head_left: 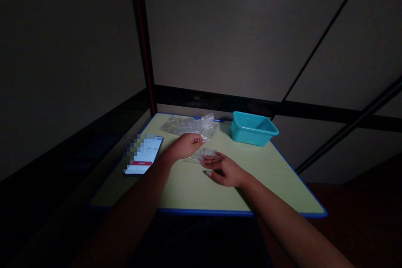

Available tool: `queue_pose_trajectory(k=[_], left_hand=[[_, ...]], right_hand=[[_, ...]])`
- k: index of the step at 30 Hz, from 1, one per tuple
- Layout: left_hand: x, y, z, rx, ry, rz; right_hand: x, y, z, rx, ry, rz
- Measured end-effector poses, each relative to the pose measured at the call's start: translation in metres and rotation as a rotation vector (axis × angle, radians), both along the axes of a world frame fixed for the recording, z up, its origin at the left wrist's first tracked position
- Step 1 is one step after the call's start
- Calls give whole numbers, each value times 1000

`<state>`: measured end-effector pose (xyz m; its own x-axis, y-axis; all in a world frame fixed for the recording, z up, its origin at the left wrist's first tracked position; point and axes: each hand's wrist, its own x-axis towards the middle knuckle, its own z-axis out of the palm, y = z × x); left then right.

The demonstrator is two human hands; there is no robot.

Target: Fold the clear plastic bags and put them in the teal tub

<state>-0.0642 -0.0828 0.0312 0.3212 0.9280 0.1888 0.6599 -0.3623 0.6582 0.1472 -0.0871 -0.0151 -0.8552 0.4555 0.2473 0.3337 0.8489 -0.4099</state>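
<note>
My left hand (187,145) is above the middle of the table with its fingers curled together in a pinch. What lies between those fingertips, if anything, is too small to make out. Just below them is a small clear plastic bag (205,151), flat on the tabletop. My right hand (224,170) rests palm down with its fingers stretched over the right part of this small bag, thumb apart from them. Behind my left hand spreads a larger, crumpled clear plastic bag (185,125), reaching close to the fingertips.
A turquoise plastic bin (251,136) stands at the table's back right. On the left lies a phone (144,155) with a lit screen. The light yellow-green table (194,194) has a blue edge and stands near grey wall panels (216,42).
</note>
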Motion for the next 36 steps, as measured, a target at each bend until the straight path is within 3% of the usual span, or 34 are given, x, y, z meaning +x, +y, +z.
queue_pose_trajectory(k=[3, 6, 9, 15, 17, 29, 36], left_hand=[[7, 3, -8, 23, 24, 18], [21, 4, -20, 164, -14, 117], [34, 3, -31, 237, 43, 128], [39, -3, -42, -57, 340, -102], [38, -5, -44, -99, 394, -117], [30, -1, -50, -94, 566, 149], [25, 0, -52, -168, 612, 164]], right_hand=[[0, -1, 2, -54, -18, -5], [1, -1, 5, -98, -20, 5], [1, -2, 7, -108, -9, 23], [1, -4, 9, -123, -28, -11], [1, -3, 8, -116, -31, -18], [3, -3, 9, -222, -51, -19], [4, -4, 14, -300, -56, -28]])
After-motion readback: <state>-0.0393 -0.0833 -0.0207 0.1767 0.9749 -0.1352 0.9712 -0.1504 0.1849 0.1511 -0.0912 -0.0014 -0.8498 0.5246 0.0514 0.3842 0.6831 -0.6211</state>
